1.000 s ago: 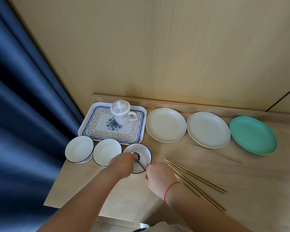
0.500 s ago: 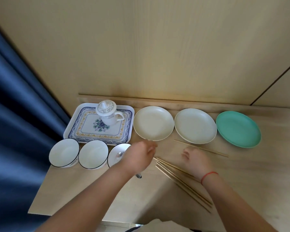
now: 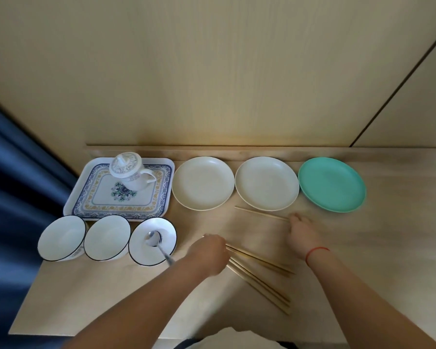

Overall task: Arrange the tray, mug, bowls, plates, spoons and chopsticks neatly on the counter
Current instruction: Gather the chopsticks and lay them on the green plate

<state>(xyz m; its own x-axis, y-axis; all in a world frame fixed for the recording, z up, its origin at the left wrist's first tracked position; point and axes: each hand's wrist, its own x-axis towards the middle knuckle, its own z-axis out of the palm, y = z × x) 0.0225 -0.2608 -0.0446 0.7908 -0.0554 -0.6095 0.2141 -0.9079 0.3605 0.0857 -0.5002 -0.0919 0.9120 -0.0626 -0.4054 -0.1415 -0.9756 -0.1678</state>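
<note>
A patterned tray (image 3: 82, 195) at the back left carries a lidded white mug (image 3: 129, 176). In front of it stand three white bowls (image 3: 61, 238) (image 3: 107, 236) (image 3: 152, 250); the right one holds metal spoons (image 3: 153, 239). Two cream plates (image 3: 203, 183) (image 3: 266, 183) and a green plate (image 3: 332, 185) line the back. My left hand (image 3: 208, 253) is curled over the left ends of several chopsticks (image 3: 259, 275), and one tip pokes out beyond it. My right hand (image 3: 303, 235) covers the right end of a single chopstick (image 3: 259, 213) with its fingertips; its grip is hidden.
A dark blue curtain (image 3: 15, 197) hangs at the left, past the counter's left edge. A wooden wall panel (image 3: 212, 71) with a low ledge (image 3: 237, 151) rises behind the dishes. The counter's front edge (image 3: 61, 333) runs close to my body.
My left hand let go of the spoon, which now rests in the right bowl, and moved right onto the chopstick bundle. My right hand moved to the single chopstick's end.
</note>
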